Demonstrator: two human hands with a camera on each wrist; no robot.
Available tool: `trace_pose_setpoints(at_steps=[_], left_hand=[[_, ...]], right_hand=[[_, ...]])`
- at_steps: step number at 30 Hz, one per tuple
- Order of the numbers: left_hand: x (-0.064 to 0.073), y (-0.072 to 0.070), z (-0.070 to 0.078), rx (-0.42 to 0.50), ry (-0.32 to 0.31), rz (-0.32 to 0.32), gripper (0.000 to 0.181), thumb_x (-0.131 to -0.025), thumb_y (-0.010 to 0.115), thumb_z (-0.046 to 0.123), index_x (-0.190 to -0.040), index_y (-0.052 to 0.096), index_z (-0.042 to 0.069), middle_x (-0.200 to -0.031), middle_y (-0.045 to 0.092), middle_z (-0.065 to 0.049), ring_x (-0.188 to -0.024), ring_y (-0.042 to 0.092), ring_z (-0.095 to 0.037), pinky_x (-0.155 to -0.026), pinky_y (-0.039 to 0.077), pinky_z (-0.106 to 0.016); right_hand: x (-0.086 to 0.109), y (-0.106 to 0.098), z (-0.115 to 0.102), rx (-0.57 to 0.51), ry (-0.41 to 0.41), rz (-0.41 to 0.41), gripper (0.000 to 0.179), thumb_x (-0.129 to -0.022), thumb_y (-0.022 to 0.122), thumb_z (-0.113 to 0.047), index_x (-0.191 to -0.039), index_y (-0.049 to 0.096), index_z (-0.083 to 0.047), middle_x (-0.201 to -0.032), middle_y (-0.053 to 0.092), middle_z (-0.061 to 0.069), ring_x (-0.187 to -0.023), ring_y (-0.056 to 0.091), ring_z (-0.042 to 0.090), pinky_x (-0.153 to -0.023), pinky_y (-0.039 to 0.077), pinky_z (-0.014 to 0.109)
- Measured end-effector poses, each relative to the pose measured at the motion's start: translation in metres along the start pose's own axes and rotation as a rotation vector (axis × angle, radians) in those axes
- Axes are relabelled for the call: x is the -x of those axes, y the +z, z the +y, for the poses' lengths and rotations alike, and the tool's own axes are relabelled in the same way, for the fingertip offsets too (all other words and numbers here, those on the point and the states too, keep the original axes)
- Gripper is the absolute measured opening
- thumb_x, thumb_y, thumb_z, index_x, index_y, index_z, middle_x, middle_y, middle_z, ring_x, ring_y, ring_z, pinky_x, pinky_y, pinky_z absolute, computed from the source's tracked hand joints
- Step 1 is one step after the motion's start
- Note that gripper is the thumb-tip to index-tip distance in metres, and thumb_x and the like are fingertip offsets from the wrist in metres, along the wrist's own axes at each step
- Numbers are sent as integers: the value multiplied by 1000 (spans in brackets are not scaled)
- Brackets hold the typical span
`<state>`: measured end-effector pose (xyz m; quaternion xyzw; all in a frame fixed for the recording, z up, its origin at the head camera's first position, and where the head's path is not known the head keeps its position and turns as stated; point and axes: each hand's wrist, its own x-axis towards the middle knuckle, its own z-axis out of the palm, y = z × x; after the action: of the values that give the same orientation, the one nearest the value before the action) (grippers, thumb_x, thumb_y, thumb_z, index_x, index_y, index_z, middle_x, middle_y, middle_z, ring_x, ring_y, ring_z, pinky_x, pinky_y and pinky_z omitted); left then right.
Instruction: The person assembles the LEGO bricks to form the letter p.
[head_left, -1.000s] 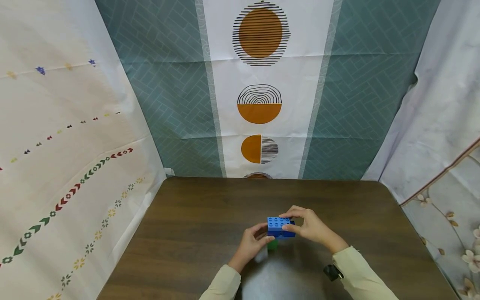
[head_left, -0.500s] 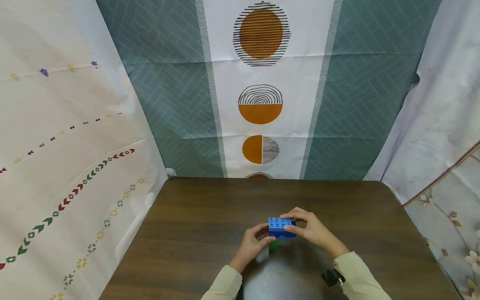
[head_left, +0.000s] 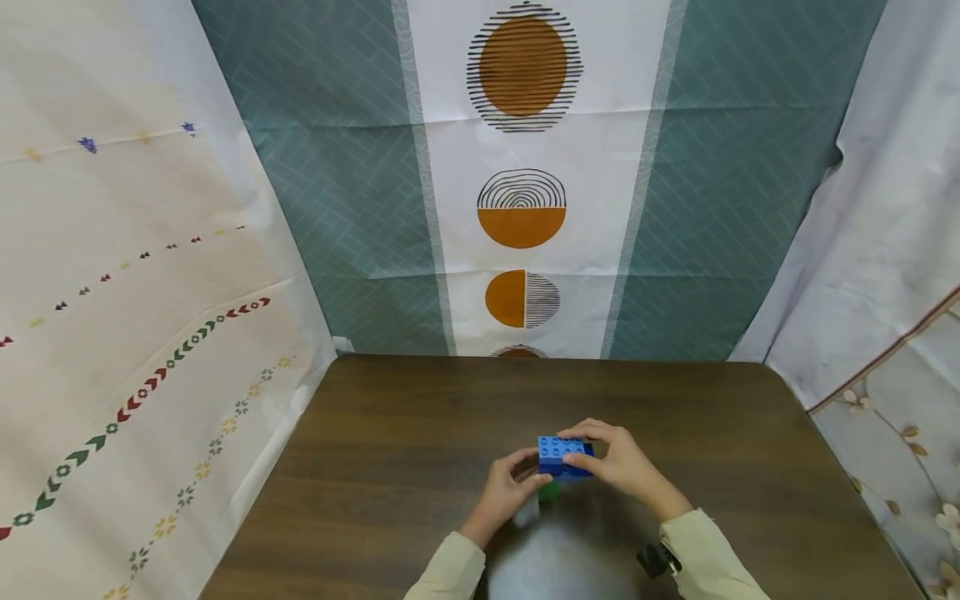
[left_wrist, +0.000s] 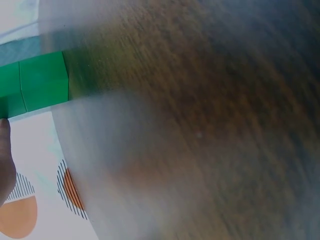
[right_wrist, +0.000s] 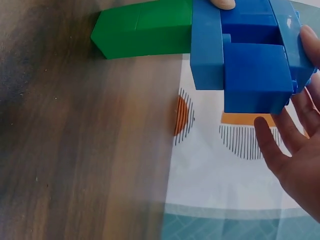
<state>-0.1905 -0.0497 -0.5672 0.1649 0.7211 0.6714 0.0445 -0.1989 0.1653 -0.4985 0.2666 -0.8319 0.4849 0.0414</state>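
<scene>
A tower of toy building bricks stands on the table. Its lower part is green bricks, also partly seen as a green column in the left wrist view. Blue bricks sit above the green, some jutting out sideways. The topmost blue brick shows its studs in the head view. From the right, my right hand pinches this top brick between thumb and fingers. My left hand grips the blue part from the left, its thumb against the near face. The far fingers of both hands are partly hidden.
The brown wooden table runs back to a hanging cloth with orange circles. Pale patterned cloths hang at the left and right. A small black device is at the right wrist.
The right hand and forearm have shifted slightly left and the right thumb sits a little further over the top brick. The left hand and the tower keep nearly the same place.
</scene>
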Motion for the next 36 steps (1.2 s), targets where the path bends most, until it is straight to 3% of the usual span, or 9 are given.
trace_pose_setpoints(at_steps=[6, 9, 13, 18, 21, 23, 28, 31, 36], left_hand=[[4, 2, 25, -22, 6, -1, 36, -89, 69, 3, -122, 61, -7, -117, 63, -22, -112, 59, -36, -92, 51, -36], [5, 1, 29, -39, 10, 5, 36, -88, 70, 3, -121, 61, -7, -116, 63, -22, -110, 60, -35, -91, 52, -36], [2, 2, 14, -37, -4, 16, 36, -88, 70, 4, -122, 62, -4, -117, 64, -18, -111, 61, -31, -91, 51, -36], [-1, 2, -2, -29, -23, 20, 38, -88, 71, 8, -123, 63, -1, -118, 64, -15, -111, 61, -28, -91, 51, -34], [1, 2, -3, -39, -15, 17, 39, -88, 72, 11, -123, 62, -1, -118, 64, -15, -111, 61, -28, -91, 51, -34], [3, 3, 6, -50, -11, 14, 38, -88, 71, 8, -123, 62, -3, -118, 64, -17, -112, 60, -31, -92, 50, -38], [5, 5, 13, -96, 7, 36, 37, -87, 72, 5, -121, 62, -5, -117, 64, -20, -112, 60, -36, -94, 48, -47], [2, 4, 1, -116, 0, 52, 38, -86, 74, 9, -121, 64, -1, -117, 65, -16, -112, 60, -33, -94, 49, -45], [2, 1, 0, -156, 18, 52, 41, -85, 75, 15, -122, 64, 1, -110, 65, -10, -108, 62, -30, -93, 50, -44]], right_hand=[[-1, -3, -4, 15, 31, -22, 30, -88, 73, -24, -116, 70, -12, -104, 65, -2, -96, 58, 20, -82, 53, 41], [-2, -3, -6, 8, 57, -29, 31, -88, 73, -23, -116, 70, -11, -104, 65, -1, -97, 57, 22, -84, 52, 44], [0, -2, -5, -5, 75, -24, 32, -88, 74, -23, -116, 70, -9, -105, 65, -3, -98, 57, 21, -84, 51, 46], [3, -1, -2, -8, 61, -5, 32, -88, 74, -24, -117, 70, -13, -106, 64, -6, -98, 56, 17, -83, 51, 41], [6, 1, 0, -2, 57, 4, 31, -89, 72, -24, -118, 69, -15, -108, 64, -7, -97, 56, 15, -83, 51, 38], [9, 3, 1, -5, 59, 8, 32, -90, 71, -23, -121, 67, -14, -111, 64, -6, -98, 57, 14, -84, 52, 37], [21, 4, 2, -34, 54, 38, 39, -91, 69, -12, -128, 59, -8, -119, 62, 6, -103, 60, 20, -88, 52, 45], [31, 4, 14, -63, 37, 71, 41, -90, 69, -8, -129, 56, -4, -118, 62, 10, -104, 60, 21, -87, 53, 44], [43, 6, 25, -144, 25, 111, 39, -89, 68, -2, -125, 55, 5, -113, 64, 17, -101, 62, 16, -84, 55, 32]])
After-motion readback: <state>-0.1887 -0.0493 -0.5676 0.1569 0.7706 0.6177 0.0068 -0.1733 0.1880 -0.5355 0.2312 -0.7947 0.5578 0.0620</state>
